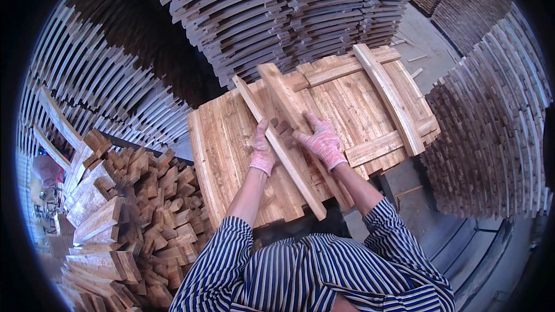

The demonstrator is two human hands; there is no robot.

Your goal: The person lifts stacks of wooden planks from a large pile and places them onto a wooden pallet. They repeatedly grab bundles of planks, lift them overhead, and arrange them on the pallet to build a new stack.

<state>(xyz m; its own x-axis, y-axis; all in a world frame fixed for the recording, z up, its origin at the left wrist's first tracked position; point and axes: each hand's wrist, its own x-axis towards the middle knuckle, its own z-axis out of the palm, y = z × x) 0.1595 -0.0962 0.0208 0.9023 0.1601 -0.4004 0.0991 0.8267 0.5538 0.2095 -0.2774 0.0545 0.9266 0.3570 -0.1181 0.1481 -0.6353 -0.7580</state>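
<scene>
Both my hands wear pink-and-white knit gloves. My left hand [264,151] is closed around a narrow wooden strip [292,170], with darker fingertips showing past its far side. My right hand [321,141] grips a second wooden board [282,89] just to the right, its lower part partly behind my wrist. Both pieces slant from upper left to lower right, above a layer of planks [219,138] laid side by side. On the right of that layer a crosswise board [388,99] rests over two lengthwise boards, a far one [341,71] and a near one [378,147].
A jumbled heap of short wood blocks [156,214] lies at the left. Tall stacks of boards stand at the back [277,11], far left [98,69] and right [491,121]. Wood scraps [417,58] lie on the floor at the back right. Metal framing [462,248] sits lower right.
</scene>
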